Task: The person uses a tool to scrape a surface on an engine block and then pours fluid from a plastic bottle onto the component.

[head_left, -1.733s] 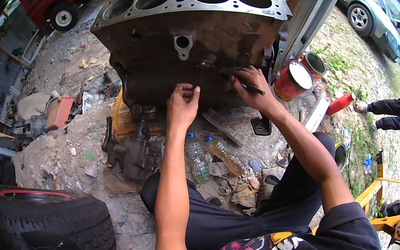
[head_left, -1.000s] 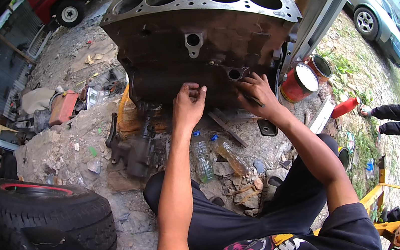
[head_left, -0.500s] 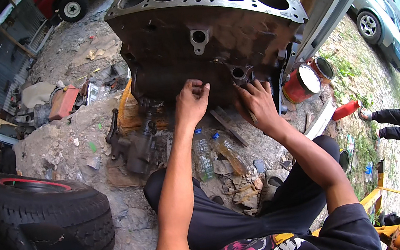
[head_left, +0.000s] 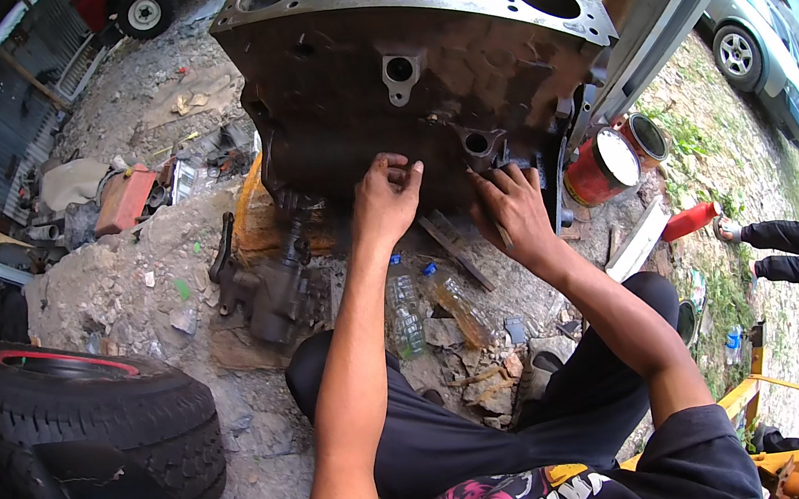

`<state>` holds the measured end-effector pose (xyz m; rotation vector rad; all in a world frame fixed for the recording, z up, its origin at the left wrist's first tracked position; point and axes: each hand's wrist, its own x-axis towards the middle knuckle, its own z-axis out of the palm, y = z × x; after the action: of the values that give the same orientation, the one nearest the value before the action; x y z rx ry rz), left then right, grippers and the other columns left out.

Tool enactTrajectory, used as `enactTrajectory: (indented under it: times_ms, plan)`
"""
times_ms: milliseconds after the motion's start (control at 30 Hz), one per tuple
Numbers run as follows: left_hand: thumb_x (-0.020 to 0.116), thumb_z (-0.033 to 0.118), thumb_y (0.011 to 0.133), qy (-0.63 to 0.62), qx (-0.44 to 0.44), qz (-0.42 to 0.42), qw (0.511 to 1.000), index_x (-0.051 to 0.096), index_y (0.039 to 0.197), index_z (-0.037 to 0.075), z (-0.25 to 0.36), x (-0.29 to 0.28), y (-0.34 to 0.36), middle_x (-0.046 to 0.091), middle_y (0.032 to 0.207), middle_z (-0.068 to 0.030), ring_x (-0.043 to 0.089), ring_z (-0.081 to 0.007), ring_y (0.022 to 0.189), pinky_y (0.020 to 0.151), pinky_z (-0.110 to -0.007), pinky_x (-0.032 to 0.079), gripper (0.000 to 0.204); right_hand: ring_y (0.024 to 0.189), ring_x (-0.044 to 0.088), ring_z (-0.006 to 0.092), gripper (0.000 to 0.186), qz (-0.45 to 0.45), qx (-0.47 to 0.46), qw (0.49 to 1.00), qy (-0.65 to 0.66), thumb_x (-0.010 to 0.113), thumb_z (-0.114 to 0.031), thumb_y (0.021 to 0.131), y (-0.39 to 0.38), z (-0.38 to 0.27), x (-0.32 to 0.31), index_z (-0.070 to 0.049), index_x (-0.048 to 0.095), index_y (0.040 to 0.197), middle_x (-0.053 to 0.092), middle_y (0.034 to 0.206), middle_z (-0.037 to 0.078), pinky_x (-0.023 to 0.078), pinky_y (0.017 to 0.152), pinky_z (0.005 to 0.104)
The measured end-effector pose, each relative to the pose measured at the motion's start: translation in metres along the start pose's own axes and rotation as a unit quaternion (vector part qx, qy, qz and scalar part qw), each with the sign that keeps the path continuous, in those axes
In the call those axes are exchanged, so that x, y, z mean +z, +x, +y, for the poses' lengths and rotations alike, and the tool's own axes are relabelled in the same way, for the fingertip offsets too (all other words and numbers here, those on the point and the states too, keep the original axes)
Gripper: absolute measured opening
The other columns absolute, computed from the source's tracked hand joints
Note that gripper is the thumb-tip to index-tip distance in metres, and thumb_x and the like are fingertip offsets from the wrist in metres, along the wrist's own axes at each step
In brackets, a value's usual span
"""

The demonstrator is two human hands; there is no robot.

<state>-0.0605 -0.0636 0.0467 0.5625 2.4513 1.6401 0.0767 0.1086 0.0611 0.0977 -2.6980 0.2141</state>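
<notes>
A large rusty-brown engine block (head_left: 328,92) stands in front of me, its grey top face showing round cylinder bores. My left hand (head_left: 387,199) is raised close to the block's lower side, fingers curled in toward the thumb; whether anything is pinched there is hidden. Just below a round port in the block, my right hand (head_left: 515,206) has its fingers bent against the lower wall. A thin, light-coloured edge shows under that palm, like a slim tool, but its kind cannot be made out.
Two plastic bottles (head_left: 406,314) stand between my legs among broken stones. A dark metal engine part (head_left: 274,291) lies left of them, and a tyre (head_left: 99,420) is at far left. Right of the block are a red can (head_left: 601,167), a post (head_left: 657,24) and another person's legs (head_left: 794,253).
My left hand has shifted very slightly up and to the right. The right hand stays nearly in place at the block, and the whole view has tilted a little.
</notes>
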Motion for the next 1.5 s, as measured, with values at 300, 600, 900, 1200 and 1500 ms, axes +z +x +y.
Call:
enactTrajectory:
  times_ms: [300,600,900,1200,1500]
  plan:
    - [0.071,0.029,0.093,-0.006,-0.008,-0.007,1.000,0.064,0.106,-0.001,-0.001,-0.001,-0.001,0.070,0.083,-0.0092,0.068,-0.0158,0.073,0.067,-0.031,0.054,0.033,0.097,0.054,0.0292,0.049,0.010,0.005,1.000,0.003,0.066,-0.021,0.085,0.006,0.001,-0.003,0.001,0.061,0.129,0.061,0.101,0.012,0.038,0.082,0.0442]
    - [0.072,0.029,0.093,-0.005,-0.008,-0.005,1.000,0.064,0.106,0.000,-0.001,-0.002,-0.002,0.070,0.083,-0.0086,0.067,-0.0146,0.072,0.067,-0.031,0.054,0.033,0.095,0.055,0.0297,0.046,0.025,0.011,1.000,0.015,0.066,-0.020,0.084,0.006,-0.001,-0.008,0.000,0.062,0.126,0.062,0.100,0.012,0.037,0.080,0.0442]
    - [0.071,0.030,0.093,-0.003,-0.007,-0.008,1.000,0.064,0.106,-0.001,0.001,-0.001,-0.003,0.070,0.083,-0.0092,0.068,-0.0159,0.072,0.067,-0.032,0.054,0.034,0.091,0.054,0.0295,0.044,0.032,0.007,0.999,0.008,0.065,-0.022,0.085,0.007,0.000,-0.006,0.000,0.063,0.124,0.062,0.096,0.012,0.037,0.079,0.0435]
    - [0.071,0.029,0.093,-0.007,-0.007,-0.003,1.000,0.064,0.106,0.000,-0.002,-0.001,-0.003,0.070,0.083,-0.0092,0.067,-0.0152,0.072,0.067,-0.031,0.053,0.033,0.094,0.054,0.0288,0.046,0.022,0.004,1.000,-0.008,0.066,-0.023,0.085,0.008,-0.001,0.008,0.000,0.063,0.125,0.062,0.095,0.011,0.038,0.080,0.0432]
    - [0.072,0.030,0.093,-0.004,-0.010,-0.001,1.000,0.064,0.106,0.000,-0.001,-0.002,-0.002,0.070,0.083,-0.0095,0.068,-0.0159,0.072,0.067,-0.031,0.054,0.033,0.094,0.054,0.0297,0.046,0.021,0.010,1.000,0.000,0.066,-0.023,0.085,0.004,0.000,0.001,0.000,0.063,0.125,0.062,0.097,0.012,0.037,0.081,0.0431]
